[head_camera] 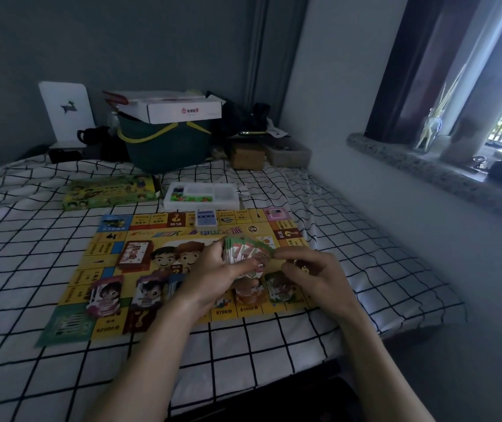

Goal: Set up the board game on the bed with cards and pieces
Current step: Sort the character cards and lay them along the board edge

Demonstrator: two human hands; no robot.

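A yellow game board (231,231) lies flat on the checked bed sheet (30,257). My left hand (210,269) grips a fanned stack of green-edged cards (245,249) above the board's middle. My right hand (310,271) is curled beside the fan, its fingertips touching the cards' right edge. On the board lie a red card deck (134,254), a blue card deck (205,218), two character cards (106,295) at the front left, an orange pile (248,292) and a green pile (280,286) under my hands.
Behind the board sit the green game box (109,191) and a white tray of small pieces (202,194). Further back stand a green basket (164,147) with a white carton on top, a white board and boxes. A wall and a window sill (426,169) run along the right.
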